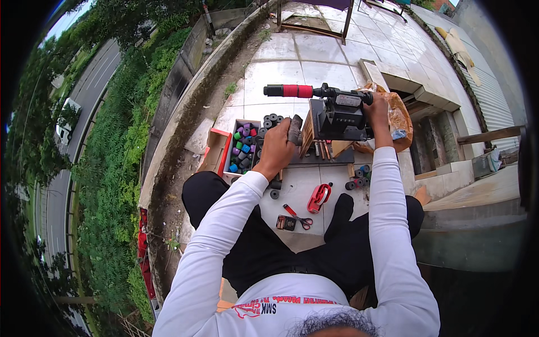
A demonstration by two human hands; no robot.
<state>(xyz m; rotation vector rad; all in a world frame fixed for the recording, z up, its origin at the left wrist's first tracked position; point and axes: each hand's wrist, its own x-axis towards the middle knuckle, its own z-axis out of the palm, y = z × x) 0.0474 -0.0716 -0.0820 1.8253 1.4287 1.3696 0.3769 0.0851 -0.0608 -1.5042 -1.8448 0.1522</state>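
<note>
Obs: right hand (377,110) grips the rear of a black machine (341,115); fingers wrap the housing, fingertips hidden behind it. Left hand (279,143) closed around a dark cylindrical piece (295,129) at the machine's left side; what the piece is cannot be made out. A bar with red and black grips (289,90) projects left from the machine's top. Machine stands on a wooden block (307,135) on the tiled floor (292,73).

Open box (242,147): small spools, purple, green, blue, black. Loose spools (357,180) lie right. Scissors (297,216) and a red plastic tool (319,197) lie between the knees. Crinkled orange bag (400,115) partly hidden behind the right hand.
</note>
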